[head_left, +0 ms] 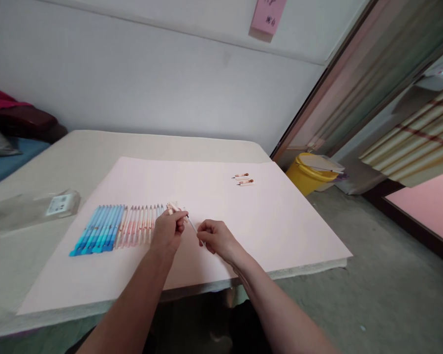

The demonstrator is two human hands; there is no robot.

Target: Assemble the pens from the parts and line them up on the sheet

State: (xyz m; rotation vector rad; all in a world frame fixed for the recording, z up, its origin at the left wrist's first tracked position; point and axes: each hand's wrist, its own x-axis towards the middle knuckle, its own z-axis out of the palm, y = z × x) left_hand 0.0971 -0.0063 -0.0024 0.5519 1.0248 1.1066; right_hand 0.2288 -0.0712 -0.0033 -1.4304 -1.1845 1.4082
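Observation:
My left hand is closed, pinching a pale pen part that sticks out past its fingertips. My right hand is also closed and grips the lower end of a thin, light pen refill, which slants between both hands. Its dark upper end meets my left fingertips. Left of my hands lies a row of pens: several blue pens, then several pale pink pens partly hidden by my left hand and forearm. Two short pen pieces with brown figures rest farther back on the right.
A pink sheet covers part of the cream table. A clear plastic bag with a white label lies at the left. Beyond the table's right side stands a yellow bucket on the floor. A wall borders the back.

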